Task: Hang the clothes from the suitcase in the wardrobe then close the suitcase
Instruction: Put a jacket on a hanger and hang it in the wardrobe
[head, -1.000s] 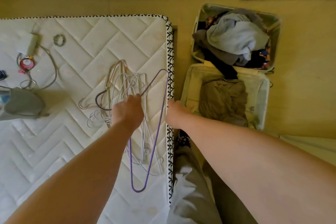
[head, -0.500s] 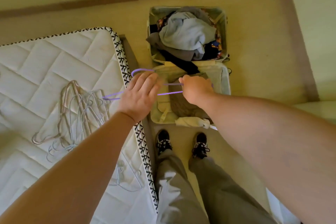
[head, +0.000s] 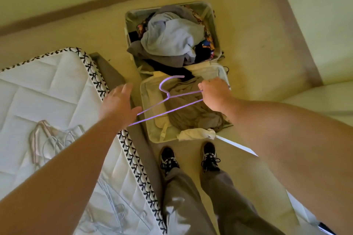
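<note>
Purple hanger [head: 168,96], centre frame, gripped by my right hand [head: 214,94], fingers curled; left hand [head: 117,105] spread-fingered near its other end; next, I judge: lift brown garment [head: 191,114] from suitcase [head: 150,135]

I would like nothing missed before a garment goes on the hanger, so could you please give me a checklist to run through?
1. Purple hanger securely held: ok, the right hand grips one end.
2. Left hand free to take a garment: ok, open with straight fingers, near the hanger's other end.
3. Suitcase open: ok, both halves lie open on the floor.
4. Garment close by: ok, the brown garment lies in the near half, below the hanger.
5. Wardrobe open and ready: cannot tell, it is not clearly in view.
</note>
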The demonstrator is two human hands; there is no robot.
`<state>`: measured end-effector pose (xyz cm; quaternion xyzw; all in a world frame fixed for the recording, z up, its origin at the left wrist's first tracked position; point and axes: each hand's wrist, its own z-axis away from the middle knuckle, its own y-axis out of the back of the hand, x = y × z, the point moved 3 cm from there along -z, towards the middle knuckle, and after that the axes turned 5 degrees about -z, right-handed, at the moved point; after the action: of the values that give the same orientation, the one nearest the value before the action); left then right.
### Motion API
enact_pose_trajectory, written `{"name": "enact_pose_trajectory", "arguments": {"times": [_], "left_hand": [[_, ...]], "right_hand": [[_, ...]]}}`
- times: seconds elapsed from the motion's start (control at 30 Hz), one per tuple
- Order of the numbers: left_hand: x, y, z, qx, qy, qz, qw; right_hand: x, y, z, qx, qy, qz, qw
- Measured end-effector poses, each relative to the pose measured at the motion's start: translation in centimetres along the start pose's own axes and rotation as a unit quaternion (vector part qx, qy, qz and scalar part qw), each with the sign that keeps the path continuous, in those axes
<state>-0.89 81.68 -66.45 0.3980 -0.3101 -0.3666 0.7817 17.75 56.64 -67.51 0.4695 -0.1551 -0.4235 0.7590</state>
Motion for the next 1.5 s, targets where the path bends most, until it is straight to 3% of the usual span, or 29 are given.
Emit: {"name": "enact_pose_trajectory", "arguments": {"times": [0.07, 0.13, 0.27, 0.37, 0.47, 0.5, 0.53, 0.67, 0.8, 0.93, 1.03, 1.1, 1.23, 1.33, 1.5], "left_hand": [[1.0, -1.5, -0.8, -0.229, 0.059, 0.115, 0.965], [2.5, -2.7, -0.7, -0.352, 0.107, 0.24, 0.898], [4.9, -6.4, -0.8, -0.441, 0.092, 0.336, 0.827], [5.7, -10.3, -1.3, -0.516, 0.082, 0.334, 0.785], [6.7, -13.7, -1.7, -0.58, 0.11, 0.427, 0.685], [6.9, -14.6, -1.9, -0.568, 0.129, 0.46, 0.67], [7.4, -15.5, -2.2, -0.54, 0.152, 0.481, 0.673], [8.4, -20.2, -4.5, -0.342, 0.232, 0.471, 0.779], [8.4, -24.0, -6.3, -0.24, 0.302, 0.465, 0.797], [7.8, -27.9, -7.5, -0.189, 0.312, 0.459, 0.81], [7.0, -30.2, -7.3, -0.195, 0.308, 0.417, 0.833], [6.6, -30.6, -6.4, -0.208, 0.298, 0.393, 0.845], [6.3, -30.4, -4.9, -0.21, 0.282, 0.385, 0.853], [6.1, -29.7, -4.2, -0.206, 0.28, 0.401, 0.848], [5.4, -27.4, -2.9, -0.19, 0.294, 0.406, 0.844]], "right_hand": [[1.6, -1.0, -1.4, 0.004, -0.015, 0.001, 1.0], [3.3, -2.3, -2.8, 0.011, -0.049, -0.006, 0.999], [6.3, -5.9, -5.2, 0.004, -0.115, -0.026, 0.993], [7.6, -8.1, -7.0, 0.02, -0.162, -0.071, 0.984], [9.0, -11.7, -8.4, 0.022, -0.216, -0.1, 0.971], [9.4, -12.8, -8.6, 0.025, -0.245, -0.107, 0.963], [9.8, -14.1, -8.5, 0.017, -0.278, -0.112, 0.954], [11.2, -20.4, -7.6, -0.076, -0.35, -0.131, 0.924], [12.2, -28.4, -6.5, -0.271, -0.343, -0.085, 0.895], [13.8, -33.1, -5.9, -0.352, -0.305, -0.014, 0.885], [15.4, -35.4, -5.6, -0.399, -0.267, -0.003, 0.877], [15.7, -35.0, -5.5, -0.382, -0.258, -0.01, 0.887], [15.0, -32.1, -6.1, -0.241, -0.254, -0.125, 0.928], [14.8, -30.2, -7.0, -0.103, -0.318, -0.251, 0.908], [12.8, -25.8, -7.1, -0.055, -0.361, -0.397, 0.842]]}}
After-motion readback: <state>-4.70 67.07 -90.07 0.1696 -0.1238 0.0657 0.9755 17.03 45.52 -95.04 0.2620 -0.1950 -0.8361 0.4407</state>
